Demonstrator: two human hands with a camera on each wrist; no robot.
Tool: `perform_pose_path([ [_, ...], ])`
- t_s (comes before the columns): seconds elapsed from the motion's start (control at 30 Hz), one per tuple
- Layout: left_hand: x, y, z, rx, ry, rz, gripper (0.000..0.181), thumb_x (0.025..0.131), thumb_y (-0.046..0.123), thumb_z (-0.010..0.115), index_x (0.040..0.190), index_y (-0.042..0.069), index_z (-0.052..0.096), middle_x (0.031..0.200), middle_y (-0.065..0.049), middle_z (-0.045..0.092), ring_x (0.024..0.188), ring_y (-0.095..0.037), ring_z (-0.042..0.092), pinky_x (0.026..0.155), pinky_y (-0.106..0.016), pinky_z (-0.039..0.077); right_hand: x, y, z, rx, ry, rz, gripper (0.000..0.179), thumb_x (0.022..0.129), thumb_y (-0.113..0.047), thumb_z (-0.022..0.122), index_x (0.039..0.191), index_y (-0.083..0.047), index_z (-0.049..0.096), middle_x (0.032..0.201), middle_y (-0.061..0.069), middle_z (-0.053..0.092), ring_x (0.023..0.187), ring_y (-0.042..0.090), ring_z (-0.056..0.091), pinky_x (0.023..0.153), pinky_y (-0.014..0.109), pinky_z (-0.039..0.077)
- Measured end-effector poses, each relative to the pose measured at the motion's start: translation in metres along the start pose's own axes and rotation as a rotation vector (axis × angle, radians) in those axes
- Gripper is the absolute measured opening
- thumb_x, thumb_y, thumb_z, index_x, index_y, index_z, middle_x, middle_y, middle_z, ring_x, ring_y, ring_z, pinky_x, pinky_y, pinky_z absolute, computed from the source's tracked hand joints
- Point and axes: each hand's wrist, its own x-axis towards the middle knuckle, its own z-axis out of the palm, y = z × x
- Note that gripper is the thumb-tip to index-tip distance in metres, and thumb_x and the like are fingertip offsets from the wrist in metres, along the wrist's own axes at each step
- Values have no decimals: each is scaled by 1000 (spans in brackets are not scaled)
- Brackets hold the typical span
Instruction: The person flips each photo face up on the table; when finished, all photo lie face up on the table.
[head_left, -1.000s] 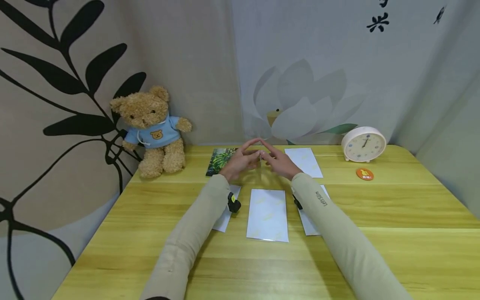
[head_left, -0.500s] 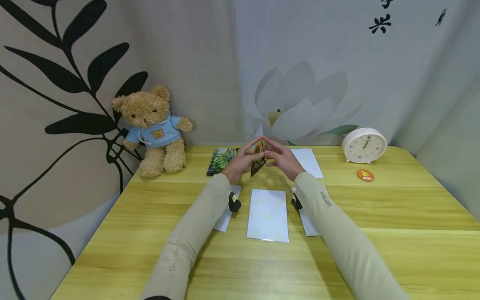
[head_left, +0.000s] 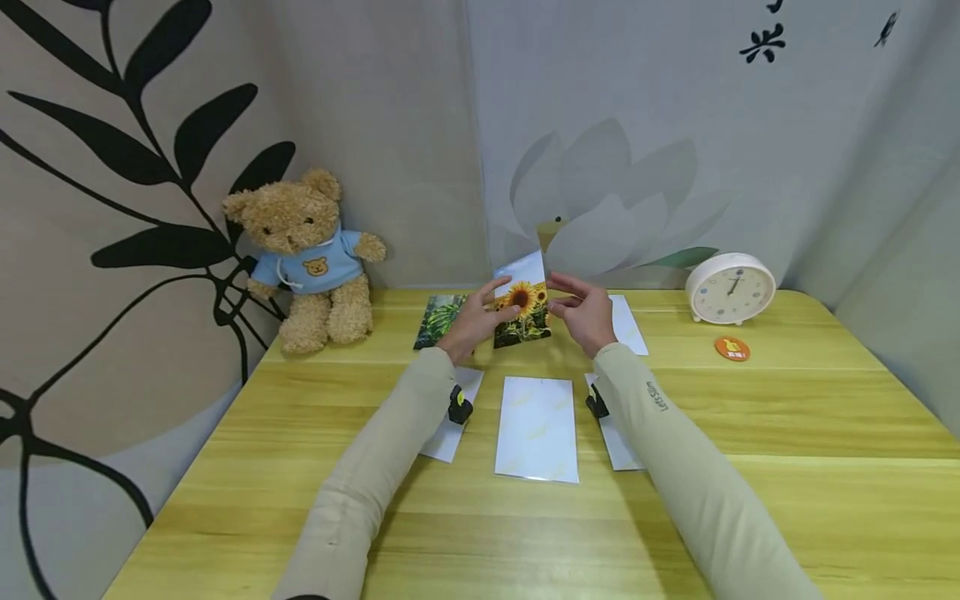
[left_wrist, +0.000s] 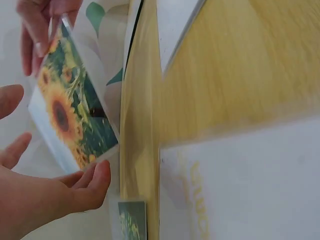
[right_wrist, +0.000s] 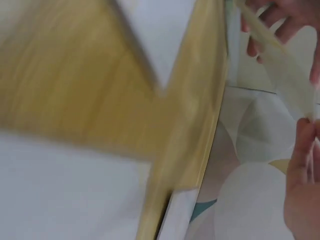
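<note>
A glossy picture card [head_left: 522,312] with sunflowers is held up over the far part of the table, its picture side facing me. My left hand [head_left: 474,323] is at its left edge, thumb across the front. In the left wrist view, digits of that hand [left_wrist: 47,200] meet at the card's lower edge. My right hand [head_left: 585,312] pinches the opposite edge between thumb and finger, as the right wrist view shows of this hand [right_wrist: 305,175]. Behind my left wrist lies a green leafy picture card [head_left: 441,318], partly hidden.
White cards lie on the wooden table [head_left: 540,542]: a middle one [head_left: 537,429], a left one [head_left: 452,433] and a right one [head_left: 621,446] partly under sleeves, a far one [head_left: 628,323]. A teddy bear [head_left: 307,267], alarm clock [head_left: 731,289] and orange disc [head_left: 732,348] stand around.
The card has turned from edge-on, so its sunflower picture now faces me. My hands have moved apart, the right one shifting rightward.
</note>
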Motion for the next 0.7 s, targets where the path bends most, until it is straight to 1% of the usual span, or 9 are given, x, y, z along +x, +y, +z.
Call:
perform_pose_path([
  [0.03,0,0,-1,6,2,-4,62,98,26,66,154,32,41,166,-10,26,151,-35,29,116,-59,37,0,0,-1,-45,8,-8,47,96,0,64,141,-11,60,137,12,66,116,32,67,89,28,59],
  [0.13,1,0,-3,12,3,-15,61,98,24,66,153,30,42,163,-13,30,150,-33,31,114,-57,40,-1,2,-3,-192,17,-21,45,96,-4,65,140,-11,60,134,12,67,114,31,69,89,36,60],
  [0.2,1,0,-5,12,-2,-21,60,98,23,66,153,29,42,162,-15,32,149,-34,33,114,-56,41,-1,2,-5,-271,14,-9,46,96,-7,66,141,-11,60,132,13,68,114,31,69,90,42,59],
  [0.23,1,-1,-5,8,-6,-25,60,98,23,65,153,28,42,161,-16,33,149,-34,34,114,-56,41,-2,2,-5,-293,7,4,46,96,-8,65,142,-11,58,132,14,68,115,31,68,92,44,58],
  [0.4,2,-2,-9,24,-24,-54,59,100,19,61,155,24,39,158,-19,37,144,-37,41,113,-59,41,-2,3,-6,-331,-61,95,52,100,-13,60,151,-11,47,137,19,63,125,34,61,100,47,54],
  [0.47,2,-2,-10,41,-29,-67,61,101,15,57,157,22,35,159,-19,36,145,-37,40,113,-59,41,-2,4,-6,-341,-102,118,56,101,-15,58,154,-11,41,139,21,61,127,35,60,102,48,53],
  [0.6,2,-6,-12,69,-48,-97,67,101,6,52,161,17,24,162,-18,33,150,-33,35,117,-55,38,-2,6,-8,-360,-205,155,64,102,-20,57,159,-12,30,142,22,59,129,38,59,107,51,49],
  [0.7,3,-9,-14,101,-62,-119,69,101,3,51,162,16,21,162,-18,33,150,-33,34,119,-54,36,-1,9,-8,-348,-283,182,69,103,-21,56,161,-12,22,146,24,55,133,39,55,112,54,44],
])
